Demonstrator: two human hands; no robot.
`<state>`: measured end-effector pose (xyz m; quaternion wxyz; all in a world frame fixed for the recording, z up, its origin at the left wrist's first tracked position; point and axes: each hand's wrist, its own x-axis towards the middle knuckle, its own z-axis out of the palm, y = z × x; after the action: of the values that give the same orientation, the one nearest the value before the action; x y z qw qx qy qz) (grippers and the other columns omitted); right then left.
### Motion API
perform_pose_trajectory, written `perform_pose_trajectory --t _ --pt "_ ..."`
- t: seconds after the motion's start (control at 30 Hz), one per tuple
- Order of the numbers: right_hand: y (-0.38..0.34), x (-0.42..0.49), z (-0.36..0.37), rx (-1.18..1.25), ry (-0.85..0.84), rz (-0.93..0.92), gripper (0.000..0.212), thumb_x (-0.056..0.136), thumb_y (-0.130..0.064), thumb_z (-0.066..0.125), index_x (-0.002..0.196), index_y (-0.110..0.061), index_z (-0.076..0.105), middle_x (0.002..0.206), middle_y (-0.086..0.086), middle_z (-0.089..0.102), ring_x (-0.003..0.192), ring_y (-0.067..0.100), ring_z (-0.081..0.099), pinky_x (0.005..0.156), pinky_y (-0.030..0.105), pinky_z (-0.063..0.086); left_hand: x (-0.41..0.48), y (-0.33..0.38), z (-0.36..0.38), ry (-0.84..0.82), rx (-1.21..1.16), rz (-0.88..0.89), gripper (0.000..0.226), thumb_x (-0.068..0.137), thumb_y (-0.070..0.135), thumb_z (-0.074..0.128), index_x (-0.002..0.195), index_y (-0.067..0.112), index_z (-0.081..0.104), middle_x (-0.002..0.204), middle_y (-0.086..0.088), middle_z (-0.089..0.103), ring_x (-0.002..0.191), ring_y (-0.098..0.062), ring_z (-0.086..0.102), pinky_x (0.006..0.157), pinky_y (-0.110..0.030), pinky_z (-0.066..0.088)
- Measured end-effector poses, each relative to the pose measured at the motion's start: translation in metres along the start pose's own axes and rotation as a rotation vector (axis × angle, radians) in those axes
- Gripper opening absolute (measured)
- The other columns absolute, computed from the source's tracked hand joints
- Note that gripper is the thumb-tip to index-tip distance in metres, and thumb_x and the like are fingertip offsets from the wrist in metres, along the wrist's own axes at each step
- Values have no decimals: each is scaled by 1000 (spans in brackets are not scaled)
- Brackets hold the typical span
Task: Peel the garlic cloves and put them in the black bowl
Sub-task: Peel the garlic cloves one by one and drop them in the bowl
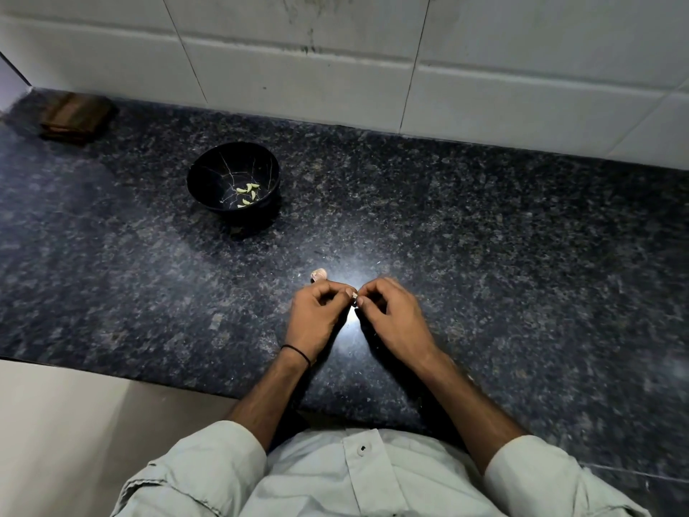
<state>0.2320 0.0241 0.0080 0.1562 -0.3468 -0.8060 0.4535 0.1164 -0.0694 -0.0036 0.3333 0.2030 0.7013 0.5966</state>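
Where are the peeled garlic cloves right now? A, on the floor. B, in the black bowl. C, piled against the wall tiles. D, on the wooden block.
B: the pale peeled cloves lie inside the black bowl, while the left hand and right hand pinch one more garlic clove over the counter.

A person wears a pale grey-green shirt (373, 486) with a small dark button (362, 448) on its front placket, left sleeve (201, 468) and right sleeve (537, 475) rolled to the elbows, and a thin black band (296, 353) around the wrist of the left hand (317, 319).
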Motion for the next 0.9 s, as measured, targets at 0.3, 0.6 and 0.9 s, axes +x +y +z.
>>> perform_pose_trajectory --t 0.3,0.6,0.9 --pt "2 1 -1 -38 -22 -73 15 100 -21 58 95 -14 70 90 -6 63 84 7 59 77 25 47 1 -2 -1 -6 35 -23 15 92 10 65 83 8 76 60 9 65 52 -3 47 53 -16 37" --pt "3 5 0 -73 -10 -99 15 96 -19 62 88 -12 72 82 -7 62 75 6 57 69 22 43 2 -4 -2 -29 82 3 15 93 12 66 83 10 76 56 10 61 48 -2 42 50 -16 34" --pt "0 3 -1 -45 16 -39 14 95 -21 64 89 -11 71 84 -5 63 76 9 59 69 23 46 0 0 -2 -55 33 -13 15 94 8 64 85 6 75 53 11 57 48 -3 40 48 -17 33"
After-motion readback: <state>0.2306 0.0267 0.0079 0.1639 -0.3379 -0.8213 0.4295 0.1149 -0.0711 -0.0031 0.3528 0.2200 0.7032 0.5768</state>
